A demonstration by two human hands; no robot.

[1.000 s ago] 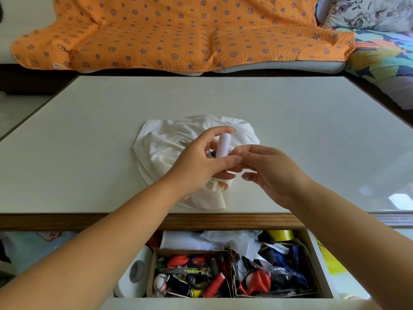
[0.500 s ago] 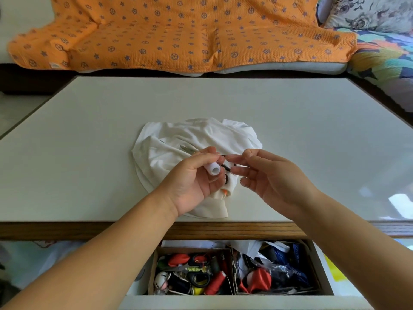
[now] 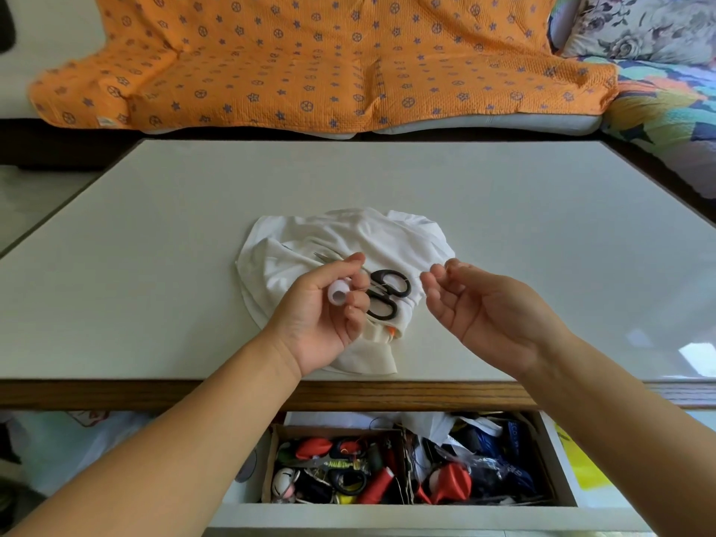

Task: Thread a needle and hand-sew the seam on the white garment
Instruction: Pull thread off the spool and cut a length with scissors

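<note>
Fingers of the left hand curl round a white thread spool; right hand fingers curl loosely, any pinched thread indiscernible; crumpled white garment bears black scissors.

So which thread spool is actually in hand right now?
The white spool, gripped by the left hand over the white garment; the red spool lies in the open drawer below.

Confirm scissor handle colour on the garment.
Black; the scissors lie on the white garment, seen in the head view.
</note>
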